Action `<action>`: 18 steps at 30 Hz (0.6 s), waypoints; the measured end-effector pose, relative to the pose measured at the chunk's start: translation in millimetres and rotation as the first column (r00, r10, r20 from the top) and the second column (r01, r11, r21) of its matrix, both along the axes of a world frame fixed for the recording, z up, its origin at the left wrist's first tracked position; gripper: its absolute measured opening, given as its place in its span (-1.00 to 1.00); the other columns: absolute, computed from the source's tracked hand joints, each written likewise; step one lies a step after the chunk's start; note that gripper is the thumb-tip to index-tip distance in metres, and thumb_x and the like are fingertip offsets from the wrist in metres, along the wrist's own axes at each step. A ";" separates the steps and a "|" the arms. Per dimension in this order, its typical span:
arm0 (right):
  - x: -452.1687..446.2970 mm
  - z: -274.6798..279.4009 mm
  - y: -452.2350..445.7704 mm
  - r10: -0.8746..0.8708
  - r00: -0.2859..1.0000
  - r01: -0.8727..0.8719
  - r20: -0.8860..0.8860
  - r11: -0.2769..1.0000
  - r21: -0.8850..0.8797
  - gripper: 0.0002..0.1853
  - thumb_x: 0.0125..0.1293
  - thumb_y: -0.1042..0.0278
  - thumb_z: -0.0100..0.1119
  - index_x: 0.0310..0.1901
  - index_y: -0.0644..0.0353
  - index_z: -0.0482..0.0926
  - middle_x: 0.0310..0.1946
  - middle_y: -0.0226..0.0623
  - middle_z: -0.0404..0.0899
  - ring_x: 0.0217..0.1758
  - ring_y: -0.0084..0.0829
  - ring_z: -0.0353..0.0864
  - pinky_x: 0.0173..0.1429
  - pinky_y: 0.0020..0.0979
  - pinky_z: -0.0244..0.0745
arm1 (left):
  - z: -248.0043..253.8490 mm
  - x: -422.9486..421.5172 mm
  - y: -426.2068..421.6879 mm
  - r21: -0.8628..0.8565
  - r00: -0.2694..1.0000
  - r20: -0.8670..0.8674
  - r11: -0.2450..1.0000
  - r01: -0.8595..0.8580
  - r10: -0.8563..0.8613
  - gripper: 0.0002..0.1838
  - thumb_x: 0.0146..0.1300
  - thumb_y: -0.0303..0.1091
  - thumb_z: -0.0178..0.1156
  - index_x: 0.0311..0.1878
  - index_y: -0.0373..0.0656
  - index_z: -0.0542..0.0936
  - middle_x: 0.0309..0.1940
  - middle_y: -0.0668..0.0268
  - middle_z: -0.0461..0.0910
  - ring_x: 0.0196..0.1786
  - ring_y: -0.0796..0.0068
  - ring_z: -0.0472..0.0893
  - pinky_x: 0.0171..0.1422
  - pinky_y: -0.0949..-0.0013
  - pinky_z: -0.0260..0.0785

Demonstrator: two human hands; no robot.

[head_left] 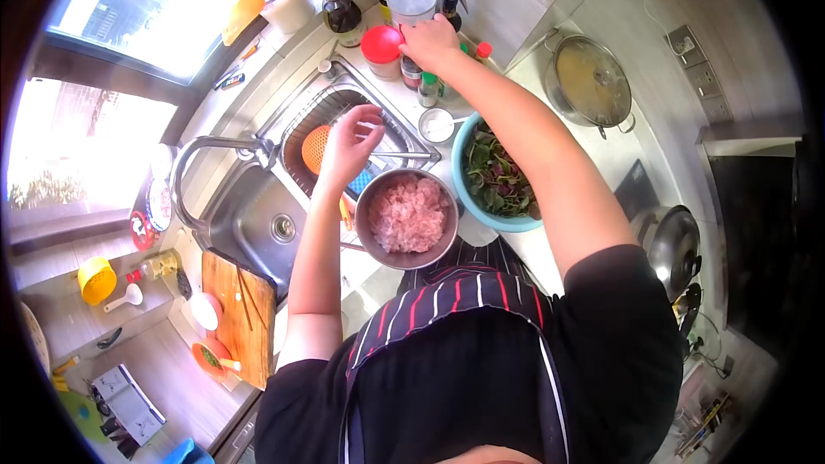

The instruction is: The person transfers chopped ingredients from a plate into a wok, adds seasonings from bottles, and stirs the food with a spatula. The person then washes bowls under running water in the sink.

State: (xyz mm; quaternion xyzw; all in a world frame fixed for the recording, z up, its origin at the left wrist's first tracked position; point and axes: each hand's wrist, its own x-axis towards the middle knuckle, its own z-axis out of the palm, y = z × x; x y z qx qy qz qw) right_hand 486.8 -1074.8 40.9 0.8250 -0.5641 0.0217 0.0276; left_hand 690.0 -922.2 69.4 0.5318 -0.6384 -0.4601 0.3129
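Note:
My right hand point(430, 43) reaches to the group of jars at the back, its fingers curled down beside a red-lidded tub point(381, 45) and in front of a clear-lidded container point(412, 2). What the fingers grip, if anything, is hidden. My left hand point(351, 144) hovers over the sink's drain basket point(311, 116) with loosely bent fingers apart and nothing in them. Below the hands, a metal bowl point(361, 222) holds pink minced meat point(409, 214). To its right is a light-blue basin point(461, 179) of leafy greens point(494, 174), partly under my right forearm.
A small dish of white powder point(436, 125) stands beside the basin. The tap point(206, 144) arches over the sink point(258, 215). A lidded pot point(591, 79) is at the right. At lower left lies a wooden board point(236, 309) with chopsticks point(245, 301) and an orange bowl point(211, 354).

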 end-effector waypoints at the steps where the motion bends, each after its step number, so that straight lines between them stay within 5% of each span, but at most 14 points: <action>1: 1.7 -0.7 -3.0 -0.006 1.000 0.006 0.002 0.999 0.048 -0.62 0.25 -0.01 0.13 -0.09 0.12 0.57 -0.28 -0.25 0.68 -0.12 -0.27 0.63 0.03 -0.22 0.34 | -2.7 2.1 -0.9 0.001 1.000 0.019 1.000 0.020 -0.021 -0.66 0.20 -0.47 0.23 0.06 -0.19 0.53 -0.16 0.32 0.60 -0.21 0.56 0.58 -0.18 0.46 0.48; 5: 5.4 21.0 -6.3 0.067 0.989 -0.052 0.132 0.992 -0.111 -0.63 0.23 -0.02 0.14 -0.12 0.10 0.57 -0.33 -0.24 0.68 -0.19 -0.22 0.65 -0.06 -0.19 0.42 | -6.1 8.4 -3.4 -0.032 1.000 -0.025 0.999 -0.010 0.009 -0.65 0.18 -0.50 0.24 0.07 -0.18 0.52 -0.17 0.32 0.59 -0.23 0.56 0.58 -0.21 0.46 0.49; 8: 11.5 102.2 25.3 0.108 0.970 -0.060 0.216 0.974 -0.221 -0.59 0.17 -0.09 0.20 -0.20 0.11 0.57 -0.48 -0.22 0.66 -0.33 -0.18 0.68 -0.15 -0.17 0.54 | -3.4 2.6 -16.5 -0.196 0.993 0.044 0.975 -0.102 0.113 -0.40 0.08 -0.40 0.39 0.21 -0.14 0.42 -0.06 0.27 0.55 -0.05 0.42 0.55 0.00 0.34 0.45; 9: 10.9 119.9 33.5 0.108 0.938 -0.028 0.330 0.971 -0.238 -0.63 0.16 -0.08 0.20 -0.25 0.09 0.58 -0.50 -0.22 0.65 -0.34 -0.16 0.68 -0.19 -0.16 0.55 | 1.4 -6.6 -23.0 -0.324 0.980 0.123 0.940 -0.111 0.159 -0.27 0.00 -0.37 0.46 0.27 -0.15 0.36 0.01 0.22 0.52 0.03 0.36 0.51 0.11 0.28 0.39; 11: 3.0 147.0 54.6 0.224 0.940 -0.101 0.255 0.902 -0.421 -0.65 0.17 -0.05 0.17 -0.28 0.10 0.56 -0.58 -0.23 0.61 -0.47 -0.18 0.65 -0.28 -0.18 0.51 | 8.6 -26.9 -38.2 -0.595 0.968 0.158 0.801 -0.065 0.196 -0.06 -0.12 -0.31 0.55 0.34 -0.18 0.25 0.16 0.14 0.42 0.20 0.29 0.40 0.27 0.20 0.27; 13: -9.2 183.2 88.0 0.195 0.947 -0.055 0.253 0.880 -0.472 -0.68 0.15 0.00 0.16 -0.34 0.12 0.53 -0.68 -0.23 0.56 -0.63 -0.24 0.58 -0.36 -0.20 0.45 | 6.7 -47.5 -61.2 -0.724 0.993 -0.060 0.681 -0.112 0.099 0.04 -0.19 -0.26 0.60 0.36 -0.23 0.20 0.22 0.09 0.39 0.27 0.27 0.38 0.32 0.18 0.24; 15: -33.8 200.4 118.8 0.222 0.881 0.063 0.418 0.820 -0.569 -0.71 0.12 0.01 0.15 -0.49 0.07 0.49 -0.77 -0.28 0.50 -0.70 -0.29 0.54 -0.44 -0.23 0.38 | 30.2 -87.2 -57.3 -0.526 0.877 -0.480 0.799 -0.292 0.004 0.01 -0.18 -0.25 0.60 0.33 -0.29 0.22 0.14 0.07 0.48 0.18 0.27 0.47 0.25 0.21 0.32; 18: -82.7 218.0 174.5 0.321 0.850 0.113 0.418 0.663 -0.740 -0.70 0.12 0.03 0.15 -0.62 0.00 0.43 -0.84 -0.41 0.42 -0.75 -0.35 0.48 -0.52 -0.26 0.26 | 81.1 -126.7 -20.6 -0.666 0.989 -0.149 0.737 -0.116 0.021 -0.16 -0.16 -0.34 0.56 0.20 -0.35 0.35 -0.06 0.12 0.59 -0.05 0.28 0.60 0.12 0.28 0.42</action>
